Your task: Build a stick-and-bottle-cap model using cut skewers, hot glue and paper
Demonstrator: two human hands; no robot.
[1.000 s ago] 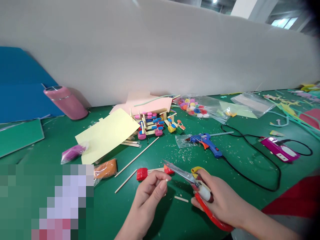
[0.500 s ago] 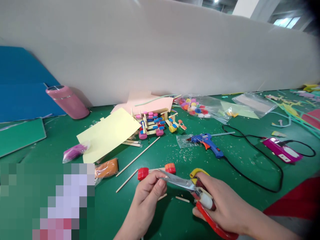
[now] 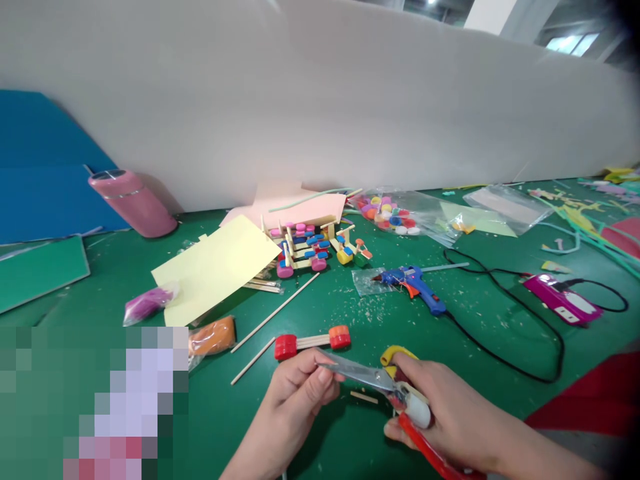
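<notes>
My right hand [image 3: 445,407] is wrapped round a pair of scissors [image 3: 367,375] with one yellow and one red handle. A short white cylinder-like part [image 3: 417,408] shows by its pivot, against my palm. The blades point left and their tip meets my left hand [image 3: 305,390]. Thumb and fingers of that hand are pinched together; what lies between them is hidden. Just beyond it sits a wooden-stick piece [image 3: 313,342] with red and orange bottle-cap-like wheels at its ends. A short stick offcut [image 3: 364,397] lies between my hands.
Long wooden sticks [image 3: 275,313] and a bagged orange block [image 3: 214,335] lie left. Small stick-and-cap models [image 3: 303,250] stand behind. A blue glue gun [image 3: 417,288] with its black cable and a magenta power strip [image 3: 563,299] are right. A pink bottle [image 3: 135,203] stands back left.
My left hand has shifted slightly, uncovering more of the wheeled stick piece. A stick end that showed beneath that hand is no longer visible. The scissors' handles have moved a little lower.
</notes>
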